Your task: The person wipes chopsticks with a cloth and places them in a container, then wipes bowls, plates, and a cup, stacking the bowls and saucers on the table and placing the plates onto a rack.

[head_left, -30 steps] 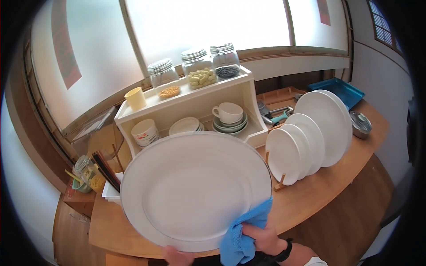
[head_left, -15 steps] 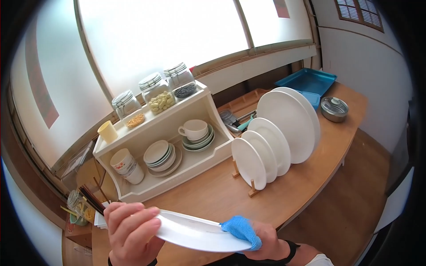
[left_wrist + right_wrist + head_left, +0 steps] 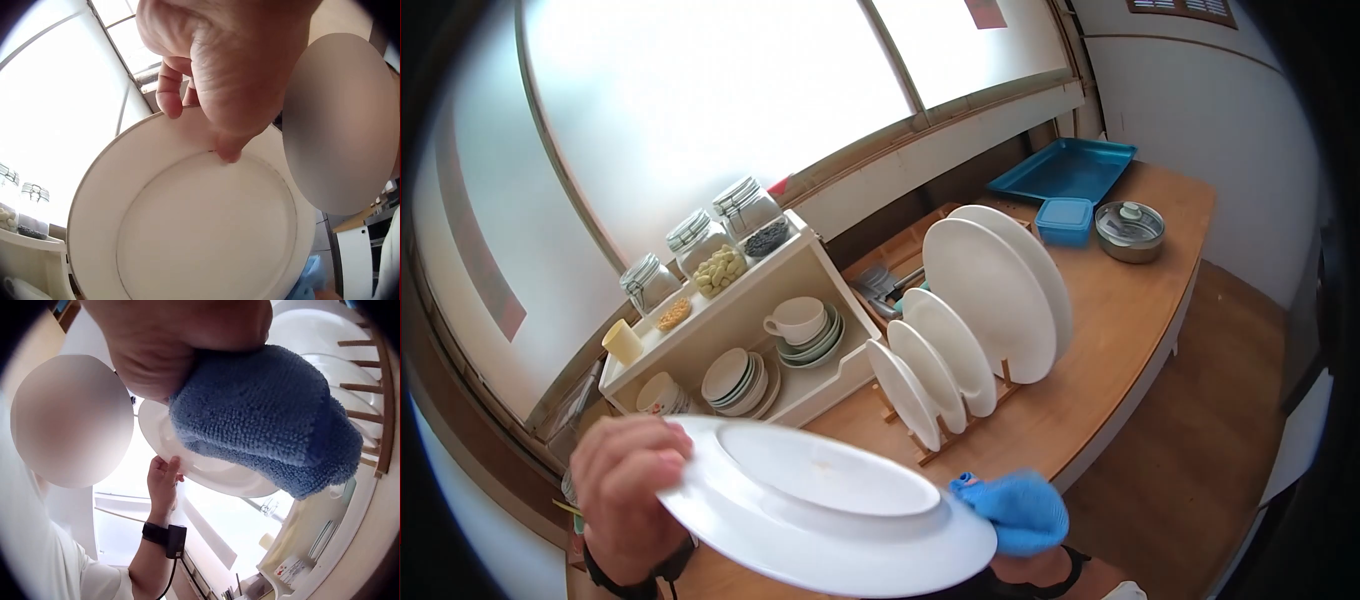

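A large white plate is held tilted at the front, its underside and foot ring facing the head camera. My left hand grips its left rim. In the left wrist view, the thumb lies on the plate's front face and the fingers go behind the rim. At the opposite edge, my right hand holds a folded blue towelling cloth against the rim. The cloth covers the right fingertips in the right wrist view.
Several white plates stand upright in a wooden rack just beyond the cloth. Behind the held plate is a white shelf with bowls, cups and glass jars. A lidded pot, blue box and blue tray sit far right.
The plate has turned from its front face to its underside. The left hand has come up from the bottom edge to the left rim. The cloth stays at the right edge.
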`<action>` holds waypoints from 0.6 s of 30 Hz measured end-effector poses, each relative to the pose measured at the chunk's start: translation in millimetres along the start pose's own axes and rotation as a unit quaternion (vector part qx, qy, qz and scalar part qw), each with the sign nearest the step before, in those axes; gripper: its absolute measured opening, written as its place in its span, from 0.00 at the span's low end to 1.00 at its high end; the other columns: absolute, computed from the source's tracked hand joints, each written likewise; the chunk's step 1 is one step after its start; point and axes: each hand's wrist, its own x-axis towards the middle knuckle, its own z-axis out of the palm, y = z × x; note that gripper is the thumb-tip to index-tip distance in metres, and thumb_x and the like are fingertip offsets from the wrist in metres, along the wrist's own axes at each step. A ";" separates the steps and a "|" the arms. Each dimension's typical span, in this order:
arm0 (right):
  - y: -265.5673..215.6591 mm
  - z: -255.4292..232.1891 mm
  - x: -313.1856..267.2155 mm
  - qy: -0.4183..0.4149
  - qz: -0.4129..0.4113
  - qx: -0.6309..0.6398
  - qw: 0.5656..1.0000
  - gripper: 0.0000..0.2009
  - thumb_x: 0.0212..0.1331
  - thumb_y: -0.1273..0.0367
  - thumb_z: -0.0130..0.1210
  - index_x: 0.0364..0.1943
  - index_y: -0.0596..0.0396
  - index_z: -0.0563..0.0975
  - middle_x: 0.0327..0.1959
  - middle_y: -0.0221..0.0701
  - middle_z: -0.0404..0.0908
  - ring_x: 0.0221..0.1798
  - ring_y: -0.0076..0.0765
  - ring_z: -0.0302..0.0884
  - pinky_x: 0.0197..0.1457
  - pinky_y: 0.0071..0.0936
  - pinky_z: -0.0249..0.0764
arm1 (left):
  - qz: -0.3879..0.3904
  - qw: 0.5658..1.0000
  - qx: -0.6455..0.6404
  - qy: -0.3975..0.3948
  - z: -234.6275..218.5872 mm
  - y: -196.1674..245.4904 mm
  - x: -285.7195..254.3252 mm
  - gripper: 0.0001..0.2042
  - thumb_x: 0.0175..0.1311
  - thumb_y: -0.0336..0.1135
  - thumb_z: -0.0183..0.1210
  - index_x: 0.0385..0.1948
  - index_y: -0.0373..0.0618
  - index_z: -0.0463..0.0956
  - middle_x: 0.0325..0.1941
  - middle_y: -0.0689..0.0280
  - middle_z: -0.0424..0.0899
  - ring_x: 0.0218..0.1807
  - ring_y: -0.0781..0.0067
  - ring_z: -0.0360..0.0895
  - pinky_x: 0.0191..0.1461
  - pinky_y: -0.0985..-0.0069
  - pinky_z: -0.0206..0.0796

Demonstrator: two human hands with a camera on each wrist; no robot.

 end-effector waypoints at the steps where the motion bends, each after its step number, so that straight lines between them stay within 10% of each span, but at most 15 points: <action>1: -17.7 -0.5 5.0 -0.041 -0.169 -0.173 0.969 0.18 0.52 0.76 0.63 0.48 0.65 0.75 0.45 0.41 0.81 0.50 0.45 0.80 0.54 0.39 0.75 | -0.008 0.999 -0.028 0.012 0.9 -7.3 4.8 0.15 0.55 0.32 0.64 0.39 0.47 0.66 0.31 0.62 0.79 0.32 0.63 0.80 0.35 0.71 0.71; 2: -28.8 -2.0 7.8 -0.078 -0.329 -0.337 0.879 0.19 0.53 0.76 0.62 0.50 0.65 0.74 0.46 0.40 0.81 0.50 0.43 0.80 0.53 0.37 0.75 | -0.015 0.998 -0.056 0.026 3.3 -13.8 10.2 0.16 0.54 0.31 0.64 0.39 0.47 0.66 0.32 0.61 0.79 0.33 0.63 0.79 0.36 0.72 0.71; 3: -11.8 -4.4 -10.1 0.017 -0.211 -0.229 0.950 0.17 0.56 0.76 0.59 0.50 0.65 0.73 0.47 0.40 0.81 0.51 0.40 0.79 0.54 0.35 0.75 | -0.023 0.996 -0.071 0.051 7.9 -16.9 18.2 0.16 0.54 0.30 0.64 0.40 0.47 0.66 0.34 0.60 0.78 0.36 0.64 0.79 0.38 0.72 0.71; 6: -10.5 -8.1 -15.7 -0.035 -0.115 -0.165 0.979 0.16 0.58 0.76 0.58 0.50 0.64 0.74 0.47 0.40 0.80 0.51 0.40 0.79 0.55 0.36 0.74 | -0.038 0.990 -0.101 0.095 22.7 -26.0 41.1 0.18 0.55 0.28 0.65 0.44 0.45 0.66 0.39 0.57 0.76 0.42 0.65 0.76 0.44 0.73 0.71; 18: 19.3 -42.5 -19.4 -0.081 -0.276 -0.293 0.912 0.17 0.60 0.71 0.56 0.54 0.56 0.73 0.43 0.36 0.82 0.50 0.37 0.79 0.56 0.34 0.72 | 0.095 0.992 -0.063 0.056 108.3 -29.4 129.4 0.14 0.55 0.25 0.63 0.40 0.41 0.68 0.39 0.57 0.78 0.41 0.58 0.78 0.45 0.67 0.72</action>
